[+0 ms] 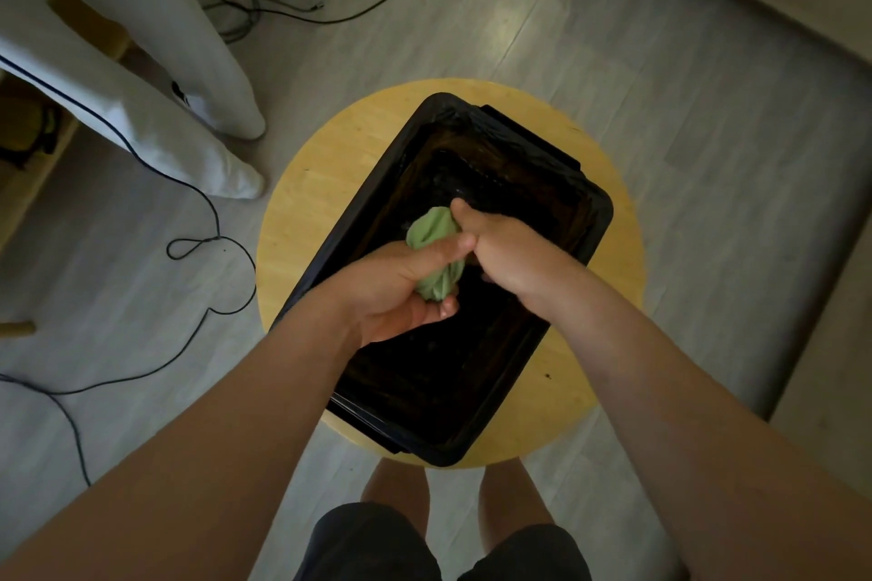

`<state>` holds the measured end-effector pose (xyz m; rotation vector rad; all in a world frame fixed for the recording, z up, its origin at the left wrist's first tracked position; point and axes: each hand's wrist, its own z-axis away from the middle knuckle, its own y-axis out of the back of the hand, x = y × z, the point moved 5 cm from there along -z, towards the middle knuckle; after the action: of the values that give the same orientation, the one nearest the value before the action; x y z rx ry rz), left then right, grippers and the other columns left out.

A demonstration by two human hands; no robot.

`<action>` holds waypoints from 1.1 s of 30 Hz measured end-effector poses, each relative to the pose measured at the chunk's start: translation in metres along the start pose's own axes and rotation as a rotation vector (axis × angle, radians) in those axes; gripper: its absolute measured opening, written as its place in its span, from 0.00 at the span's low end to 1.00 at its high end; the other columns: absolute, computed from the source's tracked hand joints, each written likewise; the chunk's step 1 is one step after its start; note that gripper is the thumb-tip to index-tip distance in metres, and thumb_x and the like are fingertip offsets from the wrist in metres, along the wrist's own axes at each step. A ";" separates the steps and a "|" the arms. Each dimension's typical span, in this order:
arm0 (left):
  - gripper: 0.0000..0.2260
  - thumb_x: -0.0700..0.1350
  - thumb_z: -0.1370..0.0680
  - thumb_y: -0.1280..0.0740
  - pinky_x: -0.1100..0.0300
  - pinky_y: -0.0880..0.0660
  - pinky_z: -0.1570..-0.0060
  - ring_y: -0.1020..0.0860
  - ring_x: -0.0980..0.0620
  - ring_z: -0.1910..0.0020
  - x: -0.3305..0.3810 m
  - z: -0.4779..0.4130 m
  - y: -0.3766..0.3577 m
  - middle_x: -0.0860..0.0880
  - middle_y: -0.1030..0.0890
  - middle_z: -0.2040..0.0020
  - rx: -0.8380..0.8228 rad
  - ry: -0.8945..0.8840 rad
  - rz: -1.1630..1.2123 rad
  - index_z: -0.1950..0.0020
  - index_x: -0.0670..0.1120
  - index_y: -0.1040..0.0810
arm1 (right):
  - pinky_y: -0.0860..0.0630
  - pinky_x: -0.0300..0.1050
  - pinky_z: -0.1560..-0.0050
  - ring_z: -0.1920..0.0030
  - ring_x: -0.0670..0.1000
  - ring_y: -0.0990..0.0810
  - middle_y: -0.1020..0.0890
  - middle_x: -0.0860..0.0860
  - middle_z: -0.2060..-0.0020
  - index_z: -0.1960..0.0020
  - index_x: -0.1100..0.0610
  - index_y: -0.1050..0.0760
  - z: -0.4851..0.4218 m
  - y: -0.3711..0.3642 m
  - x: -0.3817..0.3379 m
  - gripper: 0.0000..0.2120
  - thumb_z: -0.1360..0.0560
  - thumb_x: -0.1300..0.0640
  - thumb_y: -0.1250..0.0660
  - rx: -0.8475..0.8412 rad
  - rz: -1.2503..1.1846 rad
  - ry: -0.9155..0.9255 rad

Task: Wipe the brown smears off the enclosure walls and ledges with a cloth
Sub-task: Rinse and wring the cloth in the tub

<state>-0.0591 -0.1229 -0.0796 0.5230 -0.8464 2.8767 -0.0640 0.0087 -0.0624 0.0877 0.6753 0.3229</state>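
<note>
A black rectangular enclosure (599, 222) stands open-topped on a round wooden stool. Its inner walls are dark with a brownish sheen at the far end and right side. Above its middle a bunched light-green cloth (433, 231) is held by both hands. My left hand (401, 293) grips the lower part of the cloth from below, thumb across it. My right hand (495, 245) grips the upper part, fingers curled round it. The cloth looks twisted between the two hands.
The round stool top (302, 212) shows yellow wood around the enclosure. Black cables (207, 222) loop over the grey floor at left. A person in white trousers (198, 61) stands at the upper left. My legs are under the stool's near edge.
</note>
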 end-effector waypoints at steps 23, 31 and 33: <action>0.16 0.36 0.26 0.31 0.62 0.38 0.76 0.38 0.53 0.76 0.006 0.009 -0.011 0.50 0.35 0.72 0.086 0.181 -0.914 0.67 0.48 0.34 | 0.29 0.47 0.78 0.76 0.59 0.27 0.26 0.56 0.71 0.53 0.62 0.27 0.015 -0.016 -0.009 0.11 0.31 0.65 0.26 0.091 1.227 0.835; 0.13 0.42 0.21 0.34 0.60 0.34 0.68 0.30 0.54 0.69 0.026 -0.003 -0.012 0.49 0.25 0.64 0.353 -0.237 -1.689 0.64 0.47 0.32 | 0.32 0.45 0.68 0.66 0.51 0.27 0.30 0.46 0.66 0.53 0.52 0.32 -0.003 -0.010 -0.021 0.06 0.20 0.58 0.35 -0.073 1.091 0.540; 0.10 0.42 0.23 0.31 0.61 0.32 0.68 0.24 0.51 0.64 0.029 -0.005 -0.008 0.49 0.24 0.61 0.399 -0.301 -1.580 0.60 0.46 0.31 | 0.31 0.46 0.68 0.66 0.50 0.27 0.30 0.46 0.65 0.51 0.53 0.32 -0.006 -0.005 -0.022 0.06 0.20 0.57 0.35 -0.070 1.076 0.534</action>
<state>-0.0865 -0.1138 -0.0695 1.0227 0.2148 1.4435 -0.0821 -0.0033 -0.0547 0.3052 1.1070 1.4394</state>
